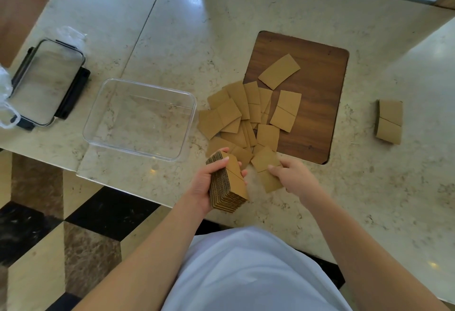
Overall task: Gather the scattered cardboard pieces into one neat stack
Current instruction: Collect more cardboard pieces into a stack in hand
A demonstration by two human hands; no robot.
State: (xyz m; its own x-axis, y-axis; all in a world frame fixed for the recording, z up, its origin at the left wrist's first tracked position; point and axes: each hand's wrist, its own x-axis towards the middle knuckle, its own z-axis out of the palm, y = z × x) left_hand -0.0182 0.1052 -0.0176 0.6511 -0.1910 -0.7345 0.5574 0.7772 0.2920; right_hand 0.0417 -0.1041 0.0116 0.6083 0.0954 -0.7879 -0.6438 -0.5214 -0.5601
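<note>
Our left hand (209, 182) is clamped on the stack (227, 182) at the table (369, 187) edge; our right hand (293, 175), fingers loosely apart, presses the nearest loose piece (267, 158); we should slide it over, square its edges, then work into the scattered pile (246, 113).

Both bare forearms reach up from 6 o'clock and converge toward centre. The left hand (205, 182), just left of centre, is curled closed, thumb on top, fingers wrapping round. The right hand (293, 176), toward 3 o'clock of it, lies palm-down, fingertips (272, 168) pointing to 10 o'clock.
</note>
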